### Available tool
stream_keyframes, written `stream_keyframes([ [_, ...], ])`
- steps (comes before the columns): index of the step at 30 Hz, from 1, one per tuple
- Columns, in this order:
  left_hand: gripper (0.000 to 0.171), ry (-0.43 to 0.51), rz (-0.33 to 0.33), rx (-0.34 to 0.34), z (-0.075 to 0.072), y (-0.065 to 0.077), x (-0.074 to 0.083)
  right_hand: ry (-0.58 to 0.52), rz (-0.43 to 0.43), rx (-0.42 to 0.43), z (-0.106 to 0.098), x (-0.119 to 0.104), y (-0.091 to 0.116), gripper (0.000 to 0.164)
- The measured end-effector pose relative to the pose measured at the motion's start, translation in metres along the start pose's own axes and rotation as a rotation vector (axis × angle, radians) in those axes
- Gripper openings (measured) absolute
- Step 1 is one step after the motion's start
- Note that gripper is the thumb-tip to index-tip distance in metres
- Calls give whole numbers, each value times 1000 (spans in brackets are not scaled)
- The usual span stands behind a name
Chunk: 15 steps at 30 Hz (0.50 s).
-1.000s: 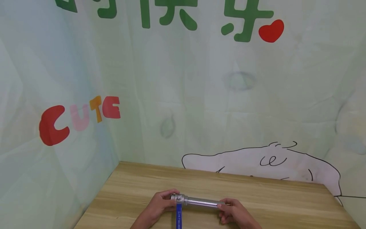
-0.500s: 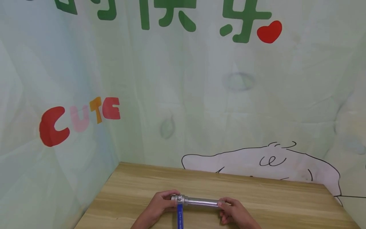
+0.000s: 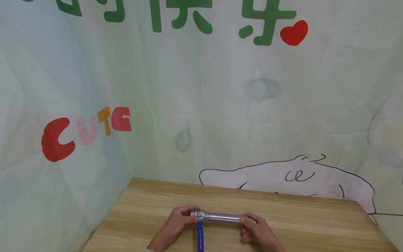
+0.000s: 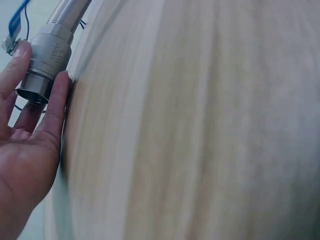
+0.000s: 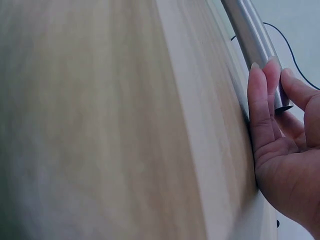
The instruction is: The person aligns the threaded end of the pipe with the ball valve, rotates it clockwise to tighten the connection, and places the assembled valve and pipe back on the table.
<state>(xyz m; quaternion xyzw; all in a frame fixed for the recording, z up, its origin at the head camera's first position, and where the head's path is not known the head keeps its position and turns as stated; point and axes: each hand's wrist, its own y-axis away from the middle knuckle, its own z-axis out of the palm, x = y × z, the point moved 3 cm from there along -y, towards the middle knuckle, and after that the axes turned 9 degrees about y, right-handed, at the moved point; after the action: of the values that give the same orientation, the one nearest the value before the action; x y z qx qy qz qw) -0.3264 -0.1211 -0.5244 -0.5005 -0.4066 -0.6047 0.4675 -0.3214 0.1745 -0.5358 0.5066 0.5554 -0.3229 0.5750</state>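
Note:
A metal ball valve (image 3: pixel 199 215) with a long blue lever handle (image 3: pixel 200 236) is joined to a straight silver pipe (image 3: pixel 224 217). The handle points toward the near edge of the head view, crosswise to the pipe. My left hand (image 3: pixel 177 221) grips the valve body at its open left end, thumb and fingers on opposite sides. That open mouth faces the palm in the left wrist view, beside the fingers (image 4: pixel 56 107). At the far end of the pipe, my right hand (image 3: pixel 259 228) pinches the tube between thumb and fingers. The pipe's open end (image 5: pixel 284 108) shows in the right wrist view.
Both hands are low over a wood-grain table (image 3: pixel 157 196). A pale green printed cloth (image 3: pixel 220 105) hangs behind it, and another side of cloth (image 3: pixel 25 196) stands along the left edge.
Both hands, with the valve and pipe, have shifted slightly up in the head view, the valve end also a little to the right. The hold of each hand looks the same.

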Motion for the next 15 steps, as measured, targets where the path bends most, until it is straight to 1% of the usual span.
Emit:
stream_keyframes([
  [2,39,-54,4,10,-1,0,0,-4,1,18,1,0,0,51],
  [5,37,-132,25,7,-2,0,0,0,2,41,1,-1,0,51],
  [9,37,-165,41,-11,-1,0,1,11,22,61,2,-2,1,53],
  [12,37,-182,37,-7,1,0,2,11,46,72,4,-3,1,55],
  [14,38,-212,48,-5,1,0,3,13,54,82,4,-3,1,57],
  [15,38,-237,65,-5,2,0,4,13,50,87,4,-3,1,57],
])
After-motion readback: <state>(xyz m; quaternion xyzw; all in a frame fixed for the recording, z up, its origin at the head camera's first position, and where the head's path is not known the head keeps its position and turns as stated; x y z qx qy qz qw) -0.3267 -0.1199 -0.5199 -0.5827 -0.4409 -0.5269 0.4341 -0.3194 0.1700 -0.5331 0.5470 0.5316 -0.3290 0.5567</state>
